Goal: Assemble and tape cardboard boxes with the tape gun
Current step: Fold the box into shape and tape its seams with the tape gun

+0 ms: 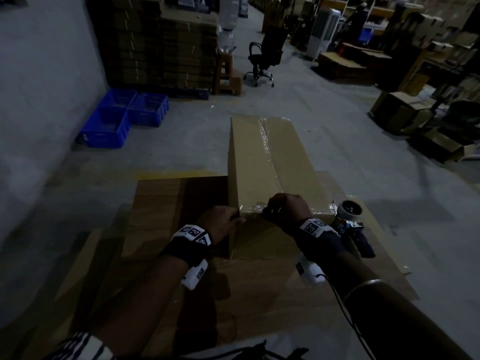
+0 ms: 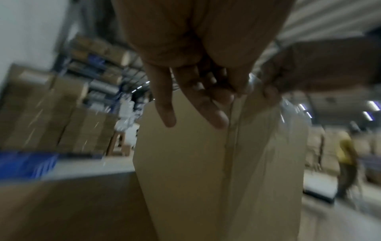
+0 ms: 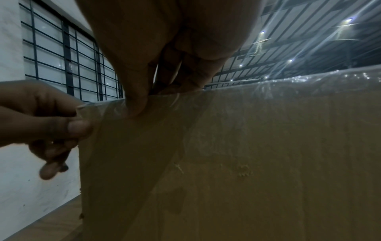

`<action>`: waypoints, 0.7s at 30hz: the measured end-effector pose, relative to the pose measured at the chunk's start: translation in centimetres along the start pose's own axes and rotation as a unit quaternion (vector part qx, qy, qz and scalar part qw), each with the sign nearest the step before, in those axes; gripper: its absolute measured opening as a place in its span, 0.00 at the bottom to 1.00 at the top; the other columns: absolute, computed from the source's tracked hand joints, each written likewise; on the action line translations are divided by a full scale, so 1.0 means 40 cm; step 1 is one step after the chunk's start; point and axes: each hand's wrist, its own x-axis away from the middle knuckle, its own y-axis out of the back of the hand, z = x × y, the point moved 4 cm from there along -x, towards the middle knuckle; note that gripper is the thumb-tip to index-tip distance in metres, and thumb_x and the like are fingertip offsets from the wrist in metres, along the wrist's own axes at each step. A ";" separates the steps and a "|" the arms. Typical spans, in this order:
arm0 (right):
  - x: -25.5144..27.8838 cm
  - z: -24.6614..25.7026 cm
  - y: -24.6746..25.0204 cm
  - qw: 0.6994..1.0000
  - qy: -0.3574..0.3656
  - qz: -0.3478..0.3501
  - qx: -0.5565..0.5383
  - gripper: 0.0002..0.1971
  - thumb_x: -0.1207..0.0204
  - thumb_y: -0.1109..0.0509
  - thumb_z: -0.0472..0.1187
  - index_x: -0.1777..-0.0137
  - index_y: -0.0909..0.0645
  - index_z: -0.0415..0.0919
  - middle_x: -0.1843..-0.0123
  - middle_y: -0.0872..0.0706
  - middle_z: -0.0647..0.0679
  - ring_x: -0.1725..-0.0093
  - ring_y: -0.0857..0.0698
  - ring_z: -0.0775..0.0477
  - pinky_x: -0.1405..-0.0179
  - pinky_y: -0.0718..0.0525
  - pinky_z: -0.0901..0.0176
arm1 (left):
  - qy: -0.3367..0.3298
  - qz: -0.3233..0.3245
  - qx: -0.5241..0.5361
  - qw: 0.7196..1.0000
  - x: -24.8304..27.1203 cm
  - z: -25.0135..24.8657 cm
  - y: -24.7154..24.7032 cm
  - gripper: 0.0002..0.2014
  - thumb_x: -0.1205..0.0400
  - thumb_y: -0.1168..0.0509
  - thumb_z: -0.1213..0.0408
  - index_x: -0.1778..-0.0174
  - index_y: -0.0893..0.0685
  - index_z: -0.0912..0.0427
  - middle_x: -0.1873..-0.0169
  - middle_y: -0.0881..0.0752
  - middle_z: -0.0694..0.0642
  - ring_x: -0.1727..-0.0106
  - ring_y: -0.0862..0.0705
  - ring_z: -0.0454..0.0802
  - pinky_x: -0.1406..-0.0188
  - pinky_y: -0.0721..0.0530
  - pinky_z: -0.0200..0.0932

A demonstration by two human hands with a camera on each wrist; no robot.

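A long cardboard box (image 1: 270, 162) lies on flat cardboard sheets (image 1: 168, 255), with clear tape (image 1: 267, 141) along its top seam and over its near top edge. My left hand (image 1: 226, 222) grips the near left corner, thumb (image 3: 78, 128) on the front face and fingers (image 2: 167, 114) along the left side (image 2: 185, 163). My right hand (image 1: 285, 206) pinches the taped near edge, its thumb (image 3: 136, 109) pressing tape onto the front face (image 3: 247, 163) while the fingers lie on top. The tape gun (image 1: 349, 216) lies unheld just right of the box.
Blue crates (image 1: 117, 118) stand at the left wall, with tall stacks of flat cardboard (image 1: 161, 42) behind them. An office chair (image 1: 262, 55) stands far ahead, and open boxes (image 1: 402, 113) sit at the right. A person in a yellow shirt (image 2: 344, 151) walks in the distance.
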 end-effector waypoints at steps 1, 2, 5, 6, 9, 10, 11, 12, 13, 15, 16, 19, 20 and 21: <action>-0.001 0.000 0.000 1.000 0.001 0.001 0.002 0.06 0.20 0.23 0.45 0.52 0.08 0.44 0.50 0.10 0.47 0.59 0.20 0.51 0.58 0.29 0.65 | -0.001 0.008 -0.033 0.999 -0.001 -0.004 0.000 0.16 0.15 0.40 0.48 0.49 0.16 0.59 0.54 0.14 0.55 0.60 0.18 0.47 0.61 0.23 0.41; -0.003 -0.001 0.001 1.000 -0.002 0.002 0.004 0.06 0.21 0.23 0.45 0.52 0.08 0.44 0.50 0.10 0.47 0.58 0.19 0.51 0.58 0.29 0.65 | -0.004 0.015 -0.068 0.998 -0.004 -0.007 0.000 0.17 0.14 0.41 0.47 0.47 0.17 0.58 0.52 0.15 0.55 0.57 0.18 0.48 0.60 0.22 0.42; -0.007 -0.002 0.002 1.000 -0.005 0.007 0.013 0.06 0.21 0.23 0.46 0.52 0.08 0.44 0.50 0.10 0.46 0.53 0.13 0.44 0.57 0.26 0.63 | -0.021 0.032 -0.136 0.990 -0.009 -0.018 0.017 0.19 0.14 0.41 0.46 0.43 0.16 0.58 0.50 0.14 0.57 0.52 0.16 0.53 0.57 0.19 0.44; -0.008 -0.002 0.002 1.000 -0.004 0.009 0.016 0.06 0.21 0.23 0.46 0.52 0.08 0.44 0.50 0.10 0.46 0.52 0.13 0.43 0.57 0.26 0.63 | -0.025 0.034 -0.142 0.989 -0.012 -0.020 0.025 0.20 0.15 0.41 0.45 0.43 0.16 0.58 0.50 0.13 0.57 0.53 0.15 0.53 0.58 0.19 0.44; -0.007 -0.003 0.001 1.000 0.002 0.006 0.018 0.07 0.21 0.23 0.46 0.53 0.08 0.43 0.51 0.10 0.45 0.53 0.12 0.42 0.58 0.27 0.63 | -0.020 0.058 -0.178 0.982 -0.015 -0.031 0.033 0.22 0.15 0.42 0.43 0.45 0.16 0.59 0.50 0.13 0.59 0.53 0.15 0.55 0.60 0.23 0.42; -0.006 -0.003 0.002 1.000 0.006 0.003 0.016 0.06 0.21 0.23 0.45 0.53 0.08 0.43 0.51 0.10 0.45 0.53 0.12 0.42 0.58 0.27 0.63 | -0.010 0.072 -0.197 0.978 -0.014 -0.035 0.029 0.22 0.14 0.44 0.44 0.45 0.16 0.59 0.49 0.13 0.60 0.51 0.15 0.57 0.60 0.24 0.43; -0.005 -0.003 0.002 1.000 0.010 0.002 0.016 0.06 0.21 0.22 0.45 0.53 0.08 0.43 0.51 0.10 0.45 0.53 0.12 0.42 0.58 0.27 0.62 | 0.001 0.084 -0.213 0.974 -0.011 -0.040 0.024 0.22 0.13 0.46 0.44 0.44 0.16 0.59 0.48 0.14 0.60 0.49 0.15 0.58 0.58 0.24 0.44; -0.004 -0.001 0.002 1.000 0.014 0.003 0.016 0.06 0.21 0.22 0.44 0.53 0.08 0.42 0.51 0.10 0.45 0.52 0.12 0.41 0.58 0.27 0.62 | 0.007 0.089 -0.228 0.970 -0.008 -0.043 0.018 0.22 0.12 0.48 0.45 0.43 0.17 0.59 0.46 0.14 0.61 0.48 0.15 0.59 0.57 0.24 0.46; -0.003 0.000 0.002 1.000 0.018 0.004 0.016 0.05 0.21 0.22 0.44 0.53 0.08 0.42 0.50 0.10 0.45 0.52 0.12 0.41 0.57 0.27 0.62 | 0.007 0.090 -0.240 0.967 -0.008 -0.047 0.013 0.22 0.12 0.48 0.46 0.40 0.17 0.59 0.43 0.14 0.61 0.46 0.15 0.59 0.55 0.23 0.46; -0.002 0.000 0.001 1.000 0.020 0.003 0.018 0.06 0.21 0.23 0.44 0.52 0.09 0.42 0.49 0.11 0.45 0.51 0.13 0.42 0.57 0.27 0.63 | 0.002 0.089 -0.254 0.963 -0.002 -0.055 0.011 0.21 0.11 0.48 0.48 0.36 0.18 0.57 0.41 0.15 0.60 0.44 0.15 0.59 0.55 0.23 0.46; -0.002 0.000 0.001 1.000 0.019 0.002 0.018 0.06 0.20 0.23 0.44 0.52 0.09 0.43 0.49 0.11 0.45 0.51 0.13 0.42 0.57 0.27 0.63 | 0.001 0.089 -0.253 0.963 0.001 -0.055 0.013 0.20 0.11 0.47 0.48 0.36 0.17 0.56 0.41 0.15 0.60 0.44 0.15 0.59 0.54 0.22 0.46; -0.001 -0.002 -0.002 1.000 0.024 0.007 0.015 0.07 0.19 0.25 0.46 0.51 0.09 0.43 0.48 0.12 0.46 0.51 0.13 0.43 0.57 0.27 0.62 | -0.003 0.119 -0.226 0.967 0.019 -0.049 0.021 0.15 0.15 0.39 0.49 0.42 0.15 0.54 0.46 0.13 0.56 0.48 0.14 0.55 0.54 0.18 0.46; 0.000 -0.001 -0.001 0.999 0.028 0.009 0.013 0.07 0.19 0.25 0.45 0.50 0.09 0.43 0.48 0.12 0.46 0.50 0.13 0.43 0.57 0.26 0.62 | -0.007 0.125 -0.214 0.969 0.026 -0.043 0.024 0.14 0.16 0.36 0.48 0.45 0.14 0.53 0.50 0.12 0.54 0.51 0.14 0.53 0.55 0.17 0.45; 0.001 -0.001 0.000 0.999 0.033 0.009 0.010 0.07 0.19 0.25 0.45 0.50 0.09 0.43 0.48 0.12 0.46 0.50 0.13 0.43 0.57 0.26 0.62 | -0.009 0.116 -0.190 0.975 0.031 -0.037 0.030 0.13 0.17 0.35 0.49 0.49 0.12 0.54 0.54 0.12 0.53 0.55 0.14 0.51 0.57 0.16 0.44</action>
